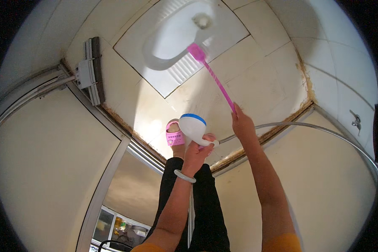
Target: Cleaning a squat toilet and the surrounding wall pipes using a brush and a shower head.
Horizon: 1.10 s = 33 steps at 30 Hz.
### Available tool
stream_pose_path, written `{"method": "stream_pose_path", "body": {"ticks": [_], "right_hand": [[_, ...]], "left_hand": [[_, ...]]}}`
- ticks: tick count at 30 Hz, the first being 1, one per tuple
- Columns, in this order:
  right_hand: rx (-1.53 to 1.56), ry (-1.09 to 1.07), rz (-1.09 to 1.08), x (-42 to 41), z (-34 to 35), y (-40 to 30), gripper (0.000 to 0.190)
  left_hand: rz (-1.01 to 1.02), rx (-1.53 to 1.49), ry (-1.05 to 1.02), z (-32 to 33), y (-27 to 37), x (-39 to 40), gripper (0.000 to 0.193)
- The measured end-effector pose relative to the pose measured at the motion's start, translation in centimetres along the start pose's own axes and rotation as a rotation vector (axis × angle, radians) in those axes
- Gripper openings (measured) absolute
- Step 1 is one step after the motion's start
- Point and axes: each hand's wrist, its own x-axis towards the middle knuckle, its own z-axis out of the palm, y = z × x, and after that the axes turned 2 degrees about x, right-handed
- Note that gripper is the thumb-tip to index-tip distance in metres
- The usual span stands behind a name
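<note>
In my left hand (196,156) is a white shower head (192,127) with a blue rim, gripped by its neck where the flexible metal hose (286,123) joins it. My right hand (243,123) is closed around the end of a long pink toilet brush (219,82) with a twisted handle. The brush's head (196,53) is over the near right side of a white squat toilet (129,47), by the ribbed footrest; whether it touches the ceramic I cannot tell. The toilet's drain hole (203,20) lies at the far end.
A squeegee-like floor tool (89,71) leans at the left wall. Stained door tracks (148,146) edge the tiled floor (258,72). A metal tap (356,122) sticks out of the right wall. My foot in a pink slipper (175,137) stands below the toilet.
</note>
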Motion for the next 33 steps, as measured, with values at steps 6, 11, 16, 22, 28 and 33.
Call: {"method": "stream_pose_path", "body": {"ticks": [6, 11, 16, 22, 28, 33], "right_hand": [[0.046, -0.058, 0.073, -2.2, 0.1, 1.8, 0.040], [0.035, 0.011, -0.034, 2.4, 1.0, -1.9, 0.041], [0.013, -0.136, 0.022, -6.1, 1.6, 1.1, 0.044], [0.002, -0.069, -0.047, -0.3, 3.3, -2.1, 0.043], [-0.089, -0.111, 0.031, -4.1, 1.1, 1.2, 0.041], [-0.098, -0.060, 0.159, -4.9, -2.1, 6.5, 0.042]], "left_hand": [[-0.014, -0.076, -0.008, 0.1, -1.0, 0.5, 0.014], [0.021, -0.037, -0.045, 1.2, -0.8, 0.6, 0.014], [0.071, -0.013, -0.030, -0.1, -1.3, 0.6, 0.014], [0.028, -0.028, -0.083, 0.6, -1.5, 0.9, 0.016], [0.013, -0.087, -0.038, -0.3, -0.2, 0.6, 0.012], [0.015, -0.119, -0.040, 0.4, -0.6, 0.6, 0.014]]}}
